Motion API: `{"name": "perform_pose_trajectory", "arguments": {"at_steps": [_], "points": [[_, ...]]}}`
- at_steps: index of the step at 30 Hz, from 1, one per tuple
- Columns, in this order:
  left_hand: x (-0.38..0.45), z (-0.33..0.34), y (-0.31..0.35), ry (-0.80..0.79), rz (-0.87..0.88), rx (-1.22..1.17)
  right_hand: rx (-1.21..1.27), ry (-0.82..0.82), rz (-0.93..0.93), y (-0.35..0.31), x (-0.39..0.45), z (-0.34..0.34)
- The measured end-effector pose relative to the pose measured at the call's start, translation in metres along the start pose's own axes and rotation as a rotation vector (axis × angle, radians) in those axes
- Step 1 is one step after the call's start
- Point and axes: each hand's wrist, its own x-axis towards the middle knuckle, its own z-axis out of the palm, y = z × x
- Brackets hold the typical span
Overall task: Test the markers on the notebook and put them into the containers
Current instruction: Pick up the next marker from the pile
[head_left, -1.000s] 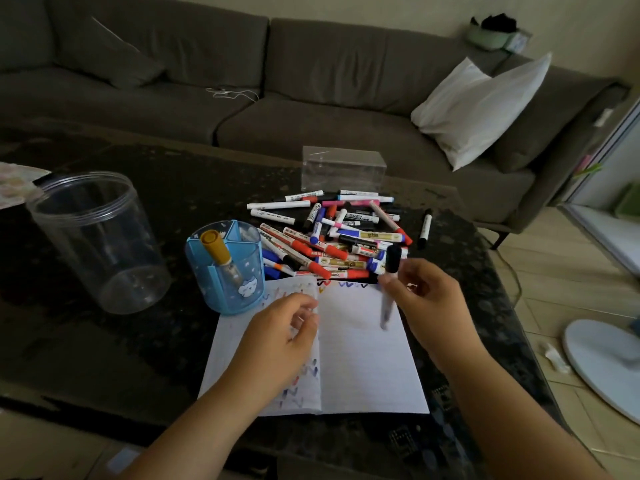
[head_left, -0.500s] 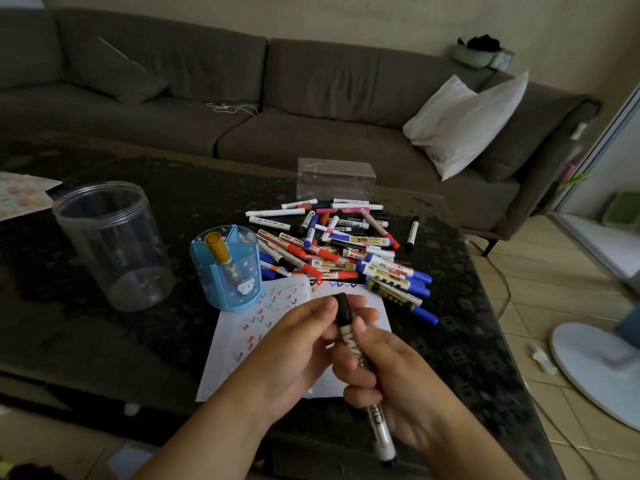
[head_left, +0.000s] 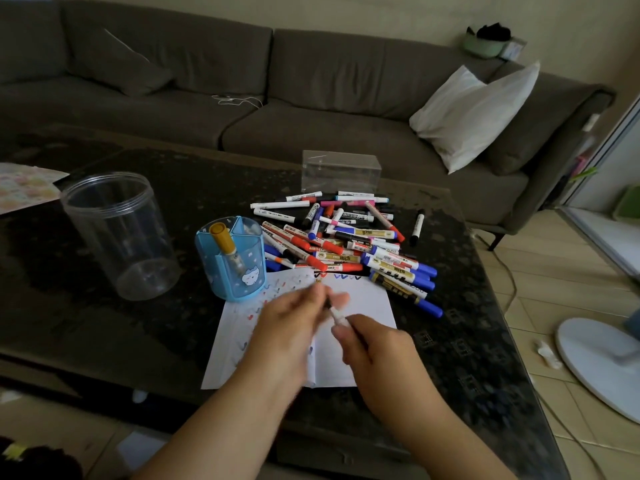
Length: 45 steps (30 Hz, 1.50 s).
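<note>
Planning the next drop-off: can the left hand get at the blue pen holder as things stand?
Probably yes, once freed. The left hand seems to pinch the marker that the right hand grips. The blue holder stands just beyond, left of it, top open, nothing between.

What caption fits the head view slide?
Both hands hold a marker over the notebook, beside the marker pile.

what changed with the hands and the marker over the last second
The right hand lifted the marker off the notebook toward the body; the left hand left the page and took hold of its far end, apparently the cap. The marker pile, blue holder and clear jar stayed put.
</note>
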Motion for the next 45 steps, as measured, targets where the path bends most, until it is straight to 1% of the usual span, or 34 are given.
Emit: {"name": "perform_pose_trajectory", "arguments": {"at_steps": [1, 2, 4, 7, 9, 11, 14, 17, 18, 19, 21, 23, 25, 26, 28, 33, 36, 40, 45], "points": [[0.007, -0.006, 0.002, 0.063, -0.001, -0.009, -0.109, 0.004, -0.020, 0.004, -0.002, 0.001], [0.013, -0.013, 0.005, 0.109, 0.008, 0.000, -0.149, 0.012, -0.017, 0.007, -0.005, 0.001], [0.021, -0.026, 0.008, 0.137, 0.041, 0.061, -0.074, 0.008, 0.052, 0.013, -0.007, -0.001], [0.026, -0.036, 0.000, 0.101, 0.121, 0.242, 0.170, -0.061, 0.230, 0.020, 0.006, -0.007], [0.028, -0.037, -0.006, 0.101, 0.181, 0.436, 0.457, -0.112, 0.327, 0.021, 0.018, -0.008], [0.032, -0.038, -0.012, 0.084, 0.243, 0.561, 0.702, -0.106, 0.338, 0.024, 0.029, -0.007], [0.045, -0.037, -0.021, 0.031, 0.298, 0.696, 0.888, -0.073, 0.356, 0.023, 0.048, -0.009], [0.063, -0.036, -0.028, 0.010, 0.377, 0.823, 1.234, -0.066, 0.435, 0.027, 0.073, -0.008], [0.069, -0.036, -0.030, -0.001, 0.416, 0.856, 1.286, -0.060, 0.421, 0.029, 0.081, -0.007], [0.075, -0.036, -0.031, -0.023, 0.453, 0.903, 1.294, -0.058, 0.395, 0.031, 0.087, -0.004], [0.085, -0.036, -0.035, -0.093, 0.523, 1.001, 1.221, -0.065, 0.343, 0.036, 0.099, 0.003], [0.089, -0.035, -0.040, -0.148, 0.552, 1.039, 0.989, -0.055, 0.287, 0.042, 0.109, 0.011], [0.091, -0.035, -0.047, -0.159, 0.567, 1.064, 0.706, -0.009, 0.226, 0.048, 0.120, 0.017], [0.092, -0.036, -0.052, -0.149, 0.582, 1.082, 0.604, 0.020, 0.190, 0.050, 0.125, 0.019], [0.095, -0.039, -0.058, -0.129, 0.611, 1.103, 0.479, 0.062, 0.143, 0.054, 0.135, 0.024], [0.104, -0.041, -0.068, -0.155, 0.682, 1.130, 0.404, 0.177, 0.172, 0.069, 0.147, 0.038], [0.108, -0.042, -0.074, -0.115, 0.765, 1.087, 0.358, 0.251, 0.150, 0.076, 0.148, 0.044], [0.109, -0.040, -0.075, -0.004, 0.866, 1.072, 0.339, 0.252, 0.116, 0.080, 0.150, 0.046], [0.110, -0.039, -0.075, 0.011, 0.900, 1.064, 0.341, 0.236, 0.102, 0.082, 0.154, 0.047]]}}
